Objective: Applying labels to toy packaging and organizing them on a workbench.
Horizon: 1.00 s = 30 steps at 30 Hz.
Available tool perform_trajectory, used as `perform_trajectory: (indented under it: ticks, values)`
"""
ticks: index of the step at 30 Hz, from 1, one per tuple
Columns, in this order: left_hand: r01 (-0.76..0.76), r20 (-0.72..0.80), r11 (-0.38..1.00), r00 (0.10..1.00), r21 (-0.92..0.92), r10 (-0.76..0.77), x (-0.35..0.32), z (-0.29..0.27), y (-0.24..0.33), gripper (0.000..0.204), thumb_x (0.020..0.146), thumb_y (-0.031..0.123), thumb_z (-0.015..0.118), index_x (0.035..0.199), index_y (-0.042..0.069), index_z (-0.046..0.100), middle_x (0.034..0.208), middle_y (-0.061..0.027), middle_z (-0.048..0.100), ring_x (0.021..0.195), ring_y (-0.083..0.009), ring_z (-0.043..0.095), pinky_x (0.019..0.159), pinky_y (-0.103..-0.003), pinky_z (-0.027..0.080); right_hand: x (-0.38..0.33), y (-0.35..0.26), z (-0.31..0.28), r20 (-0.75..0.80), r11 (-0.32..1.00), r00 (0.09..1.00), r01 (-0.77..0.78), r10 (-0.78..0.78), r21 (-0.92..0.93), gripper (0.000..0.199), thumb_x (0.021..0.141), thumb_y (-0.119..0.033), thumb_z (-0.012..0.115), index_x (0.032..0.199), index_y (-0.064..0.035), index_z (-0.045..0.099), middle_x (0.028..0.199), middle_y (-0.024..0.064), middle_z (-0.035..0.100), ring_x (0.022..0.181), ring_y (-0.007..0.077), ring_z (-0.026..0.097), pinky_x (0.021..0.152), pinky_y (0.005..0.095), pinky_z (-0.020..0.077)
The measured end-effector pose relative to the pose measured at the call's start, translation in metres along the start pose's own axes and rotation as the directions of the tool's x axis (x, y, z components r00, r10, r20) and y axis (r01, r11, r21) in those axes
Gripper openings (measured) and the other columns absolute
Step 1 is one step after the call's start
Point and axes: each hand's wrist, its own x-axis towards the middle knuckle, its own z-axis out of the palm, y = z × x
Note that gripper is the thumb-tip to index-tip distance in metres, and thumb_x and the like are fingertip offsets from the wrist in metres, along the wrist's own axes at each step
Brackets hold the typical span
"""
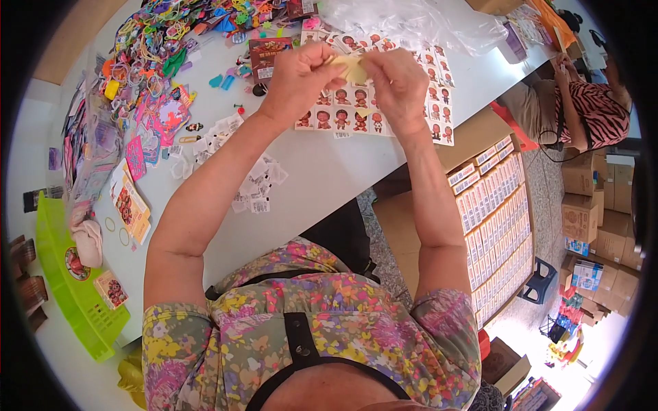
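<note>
Both my hands are raised over the white table [322, 178], pinching one small pale yellow piece [351, 67] between them. My left hand [298, 75] grips its left side, my right hand [397, 82] its right side. Right under the hands lies a sheet of small doll picture stickers [343, 118]. More sticker sheets [439, 89] run along the table's right edge. Small white tags [257, 183] are scattered near my left forearm.
A heap of colourful hair ties and clips [157, 48] fills the table's far left. Clear plastic bags [411, 24] lie at the back. A green tray [68, 274] sits at left. An open carton of small boxes [497, 219] stands on the floor at right; another person [582, 103] sits beyond.
</note>
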Motion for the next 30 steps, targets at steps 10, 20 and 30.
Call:
perform_trajectory:
  ticks: [10,20,30]
  values:
    - [-0.561,0.155,0.582,0.785,0.589,0.6,0.019,-0.008,-0.023,0.025,0.088,0.001,0.06,0.111,0.007,0.066,0.103,-0.008,0.07,0.091,-0.0245,0.068,0.078,-0.03,0.055,0.001,0.025,-0.025,0.119,0.948,0.974,0.217,-0.193,-0.235,0.016,0.076,0.004,0.068,0.09,-0.0049,0.07,0.095,0.0071,0.07,0.081,0.0215,0.064,0.072,0.0325,0.0497]
    - [-0.473,0.252,0.562,0.869,0.678,0.427,-0.038,-0.027,-0.012,0.034,0.079,-0.01,0.055,0.105,0.007,0.067,0.124,-0.0075,0.062,0.12,-0.0285,0.053,0.099,-0.038,0.043,-0.051,0.034,-0.045,0.159,0.94,0.929,-0.341,0.335,0.015,0.015,0.08,-0.002,0.068,0.094,-0.0036,0.072,0.097,0.0105,0.07,0.093,0.0237,0.063,0.085,0.0333,0.0487]
    - [-0.307,0.114,0.652,0.94,0.693,0.321,-0.178,-0.067,0.05,0.028,0.078,-0.012,0.061,0.1,0.004,0.067,0.108,-0.0118,0.067,0.098,-0.0282,0.065,0.084,-0.033,0.051,-0.028,0.0,-0.011,0.265,0.967,0.953,0.197,-0.151,-0.16,0.017,0.073,-0.004,0.071,0.09,-0.0089,0.071,0.091,0.004,0.069,0.075,0.0258,0.062,0.07,0.0372,0.0473]
